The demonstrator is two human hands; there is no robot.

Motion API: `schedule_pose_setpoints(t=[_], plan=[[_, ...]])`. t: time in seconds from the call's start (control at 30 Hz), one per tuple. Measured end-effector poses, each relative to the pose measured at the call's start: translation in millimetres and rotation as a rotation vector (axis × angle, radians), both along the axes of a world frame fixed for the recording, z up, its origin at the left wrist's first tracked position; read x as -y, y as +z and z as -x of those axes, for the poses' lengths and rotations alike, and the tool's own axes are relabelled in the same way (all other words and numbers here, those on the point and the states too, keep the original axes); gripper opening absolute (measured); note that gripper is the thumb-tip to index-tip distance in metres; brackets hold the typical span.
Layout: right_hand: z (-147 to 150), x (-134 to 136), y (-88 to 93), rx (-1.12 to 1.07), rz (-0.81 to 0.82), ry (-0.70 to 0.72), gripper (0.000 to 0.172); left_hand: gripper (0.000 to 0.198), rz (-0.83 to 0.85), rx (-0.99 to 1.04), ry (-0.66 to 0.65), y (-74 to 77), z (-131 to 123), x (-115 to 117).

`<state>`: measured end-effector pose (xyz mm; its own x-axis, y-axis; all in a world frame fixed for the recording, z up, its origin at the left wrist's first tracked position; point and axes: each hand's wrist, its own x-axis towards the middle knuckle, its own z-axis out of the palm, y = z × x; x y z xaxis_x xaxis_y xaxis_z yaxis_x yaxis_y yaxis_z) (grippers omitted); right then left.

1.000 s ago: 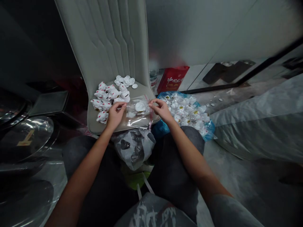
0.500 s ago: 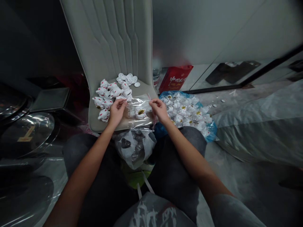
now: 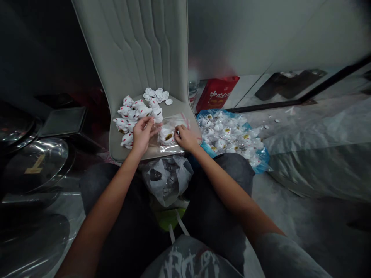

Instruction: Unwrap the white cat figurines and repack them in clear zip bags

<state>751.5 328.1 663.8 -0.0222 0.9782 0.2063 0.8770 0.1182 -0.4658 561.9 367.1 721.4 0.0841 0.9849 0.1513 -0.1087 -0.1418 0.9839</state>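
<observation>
A clear zip bag (image 3: 171, 135) lies on the beige chair seat (image 3: 178, 110) with a white wrapped figurine (image 3: 166, 136) inside it. My right hand (image 3: 185, 138) presses its fingers onto the bag beside that figurine and pinches the plastic. My left hand (image 3: 142, 133) holds the bag's left edge, close to a heap of white lucky-cat figurines (image 3: 133, 116) with red markings. Behind the heap lie several small white round discs (image 3: 155, 94). My left hand hides part of the heap.
A blue bag of wrapped figurines (image 3: 228, 135) sits on the floor right of the chair. A grey-white plastic bag (image 3: 166, 181) rests between my knees. A red box (image 3: 217, 94) stands behind. Clear plastic sheeting (image 3: 313, 154) covers something at right; shiny round metal objects (image 3: 34, 166) stand at left.
My right hand has moved left and down onto the bag. The bag now lies flatter on the seat, and the figurine inside has shifted slightly left.
</observation>
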Motion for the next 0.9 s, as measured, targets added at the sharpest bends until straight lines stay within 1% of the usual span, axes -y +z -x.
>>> schedule_pose_setpoints(t=[0.1, 0.2, 0.27, 0.33, 0.4, 0.47, 0.53, 0.6, 0.67, 0.77, 0.9], plan=[[6.0, -16.5, 1.2, 0.039, 0.000, -0.046, 0.028, 0.034, -0.005, 0.006, -0.021, 3.4, 1.1, -2.8], [4.1, -39.1, 4.6, 0.049, -0.012, -0.026, 0.029, 0.033, -0.018, -0.003, -0.058, 5.3, 4.2, -6.0], [0.5, -52.7, 9.6, 0.041, -0.023, -0.002, 0.029, 0.032, -0.021, -0.011, -0.058, 6.4, 6.4, -6.4], [-4.1, -59.7, 16.4, -0.001, -0.068, 0.000, 0.030, 0.032, -0.006, -0.015, -0.050, 7.2, 8.7, -5.1], [-10.1, -56.6, 23.0, -0.058, -0.132, -0.008, 0.032, 0.032, 0.016, -0.004, -0.044, 7.7, 11.1, -2.9], [-17.2, -43.8, 27.1, -0.089, -0.150, 0.043, 0.030, 0.033, 0.036, 0.013, -0.038, 7.9, 13.3, -0.8], [-23.7, -25.8, 27.1, -0.084, -0.102, 0.173, 0.027, 0.034, 0.053, 0.022, -0.030, 7.7, 15.0, 0.2], [-27.5, -8.7, 23.9, -0.049, -0.032, 0.290, 0.031, 0.035, 0.064, 0.019, -0.025, 6.7, 15.8, 0.0], [-28.3, 2.7, 19.6, -0.013, 0.013, 0.342, 0.033, 0.035, 0.060, 0.018, -0.030, 5.1, 16.1, -0.9], [-27.1, 7.3, 15.9, -0.001, 0.025, 0.357, 0.034, 0.034, 0.036, 0.016, -0.049, 2.6, 16.2, -2.0], [-30.1, 1.1, 15.9, 0.030, 0.027, 0.356, 0.029, 0.034, 0.054, 0.081, -0.042, 1.7, 14.5, -1.4]])
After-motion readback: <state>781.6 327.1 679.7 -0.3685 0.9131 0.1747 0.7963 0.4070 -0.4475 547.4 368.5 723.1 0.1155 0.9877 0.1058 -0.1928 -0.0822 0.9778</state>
